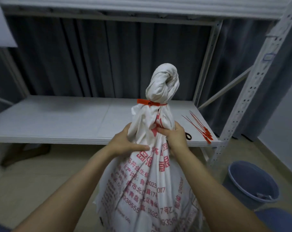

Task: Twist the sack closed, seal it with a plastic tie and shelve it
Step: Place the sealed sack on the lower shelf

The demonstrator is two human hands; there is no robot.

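Both hands, left (125, 141) and right (174, 138), clasp the tied sack (152, 173) below its red tie (149, 102), fingers seemingly curled.

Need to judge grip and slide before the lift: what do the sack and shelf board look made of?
Sack: apparently woven plastic or cloth, matte white with red print; it creases softly where both hands pinch it. Shelf board: smooth matte white panel, possibly laminate or painted; the material is unclear.

Single head-mounted wide-angle view.
Camera looks forward and down, close over both forearms, facing the white shelf (58, 128) against a dark curtain (91, 56).
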